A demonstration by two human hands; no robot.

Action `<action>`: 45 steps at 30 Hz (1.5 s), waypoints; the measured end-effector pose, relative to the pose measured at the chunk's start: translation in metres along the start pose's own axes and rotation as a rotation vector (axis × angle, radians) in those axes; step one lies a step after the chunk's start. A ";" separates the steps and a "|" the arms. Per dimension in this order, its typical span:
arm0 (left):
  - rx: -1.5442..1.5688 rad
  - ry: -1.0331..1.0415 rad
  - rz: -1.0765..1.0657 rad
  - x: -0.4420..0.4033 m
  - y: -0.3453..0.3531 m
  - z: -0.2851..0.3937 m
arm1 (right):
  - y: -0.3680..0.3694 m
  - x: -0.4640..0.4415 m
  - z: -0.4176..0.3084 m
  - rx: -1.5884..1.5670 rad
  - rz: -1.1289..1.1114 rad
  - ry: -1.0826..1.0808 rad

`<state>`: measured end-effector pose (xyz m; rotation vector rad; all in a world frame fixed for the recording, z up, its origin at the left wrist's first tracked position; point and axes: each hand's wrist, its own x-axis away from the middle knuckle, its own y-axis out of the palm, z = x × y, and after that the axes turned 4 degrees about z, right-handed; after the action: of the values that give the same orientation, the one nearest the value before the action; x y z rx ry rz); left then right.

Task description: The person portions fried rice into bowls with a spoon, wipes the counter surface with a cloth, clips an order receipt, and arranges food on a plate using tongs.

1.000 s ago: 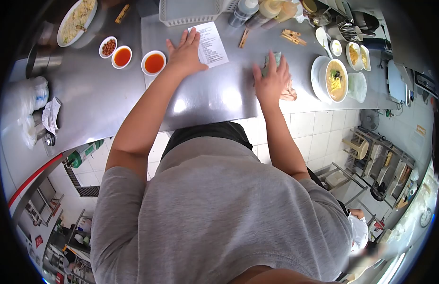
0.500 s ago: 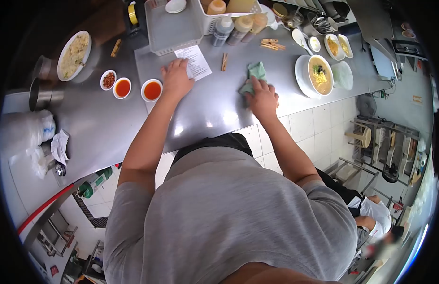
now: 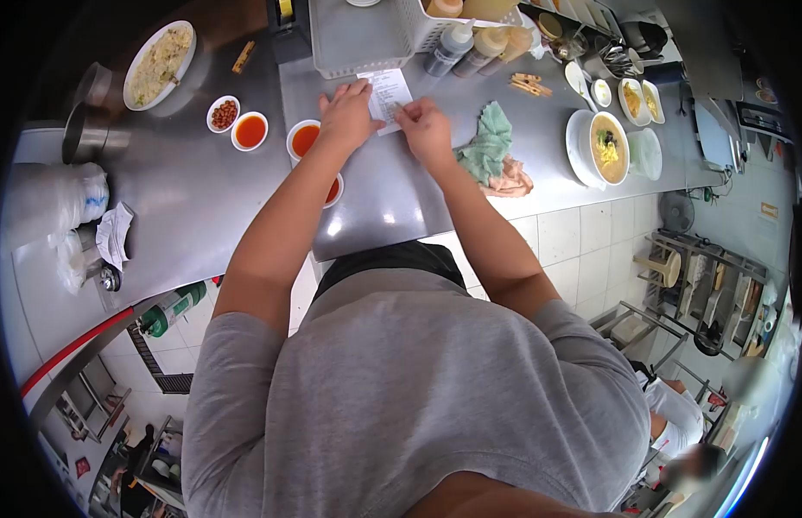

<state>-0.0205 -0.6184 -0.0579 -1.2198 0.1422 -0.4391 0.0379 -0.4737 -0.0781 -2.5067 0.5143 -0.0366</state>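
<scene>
Head view has the printed slip (image 3: pixel 389 90) lying on the steel surface (image 3: pixel 392 190), well back from its near edge and just this side of the grey basket (image 3: pixel 358 45). My left hand (image 3: pixel 346 114) is on the slip's left side, fingers fanned apart. My right hand (image 3: pixel 427 134) has its fingers curled in, tips at the right edge (honestly can't tell if they're pinching it or only touching). Peach cloth (image 3: pixel 511 180) is bunched at the surface's near edge, green cloth (image 3: pixel 487 142) touching it. One sauce dish (image 3: pixel 302 138) peeks out beside my left forearm (image 3: pixel 288 211).
</scene>
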 end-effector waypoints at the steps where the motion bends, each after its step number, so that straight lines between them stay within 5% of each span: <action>1: -0.016 0.001 -0.003 -0.002 -0.001 -0.001 | 0.008 0.000 -0.002 -0.047 0.026 0.012; 6: -0.038 -0.003 -0.024 -0.002 -0.004 0.001 | 0.024 0.000 0.001 0.066 0.110 -0.136; 9: -0.021 -0.040 -0.048 0.001 -0.008 0.001 | 0.010 -0.020 0.017 0.125 0.268 -0.097; 10: -0.016 -0.042 -0.052 -0.002 -0.008 0.005 | 0.000 -0.024 0.015 0.134 0.161 0.026; 13: -0.050 -0.041 -0.082 -0.003 -0.009 0.008 | -0.034 -0.021 0.007 0.203 0.393 -0.381; 16: 0.112 -0.088 0.039 0.001 -0.002 0.010 | -0.101 -0.017 0.031 0.320 0.395 -0.267; 19: 0.243 0.084 0.336 0.013 0.005 0.026 | -0.165 -0.032 0.066 0.452 0.385 -0.087; 25: 0.455 0.492 0.167 0.037 0.011 0.111 | -0.252 -0.090 0.081 0.468 0.450 -0.035; 29: 0.606 0.408 0.029 0.024 0.026 0.174 | -0.356 -0.080 0.126 0.411 0.744 0.061; 31: 0.750 0.341 -0.062 0.004 0.039 0.214 | -0.403 -0.064 0.141 0.203 0.812 0.319; 33: 0.841 0.238 -0.193 -0.026 0.064 0.256 | -0.433 -0.056 0.214 0.118 0.726 0.541; 35: 0.921 0.090 -0.318 -0.070 0.120 0.289 | -0.434 -0.050 0.246 -0.310 0.467 0.785; 37: 1.184 -0.295 -0.572 -0.078 0.088 0.345 | -0.428 -0.047 0.244 -0.484 0.358 0.732; 40: 1.247 -0.389 -0.693 -0.105 0.114 0.373 | -0.419 -0.059 0.264 -0.515 0.371 0.740; 45: 1.162 -0.424 -0.586 -0.096 0.116 0.394 | -0.415 -0.056 0.229 -0.462 0.398 0.699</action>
<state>0.0542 -0.2040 -0.0411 -0.1485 -0.7670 -0.6211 0.1637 -0.0153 -0.0386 -2.7322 1.4333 -0.7311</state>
